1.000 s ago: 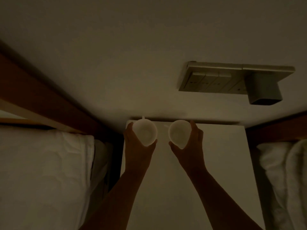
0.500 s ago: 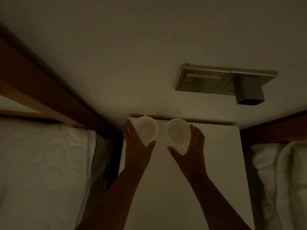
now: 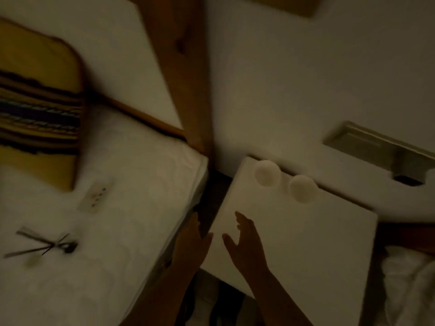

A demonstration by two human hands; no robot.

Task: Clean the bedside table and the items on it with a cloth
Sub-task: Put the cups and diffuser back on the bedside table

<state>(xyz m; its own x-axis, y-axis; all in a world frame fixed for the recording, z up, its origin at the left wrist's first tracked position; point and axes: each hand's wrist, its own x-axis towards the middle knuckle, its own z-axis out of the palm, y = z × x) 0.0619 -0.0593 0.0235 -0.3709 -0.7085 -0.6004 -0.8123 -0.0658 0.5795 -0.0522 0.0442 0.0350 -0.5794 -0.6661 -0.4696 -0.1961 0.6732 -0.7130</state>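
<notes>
Both hands are empty and open, held side by side over the near left part of the white counter (image 3: pixel 306 243). The left hand (image 3: pixel 191 243) hangs over the counter's left edge and the dark gap beside the bed (image 3: pixel 117 184), fingers loosely extended and pointing away, thumb turned toward the other hand. The right hand (image 3: pixel 246 241) is over the counter top, fingers spread and slightly curled, thumb stuck out to the left. Whether either palm touches the surface cannot be told in the dim, blurred light.

2 white cups (image 3: pixel 267 172) sit at the far left corner of the counter, close to the wall; the second cup (image 3: pixel 302 187) stands just to the right of the first, and both are well apart from the hands.

On the bed lie a yellow striped cushion (image 3: pixel 40 102), a small white remote (image 3: pixel 94 196) with dark buttons, and some thin dark utensils (image 3: pixel 47 245), too blurred to identify. A switch panel (image 3: pixel 367 147) is mounted on the wall above the counter. No cloth shows anywhere in view.
</notes>
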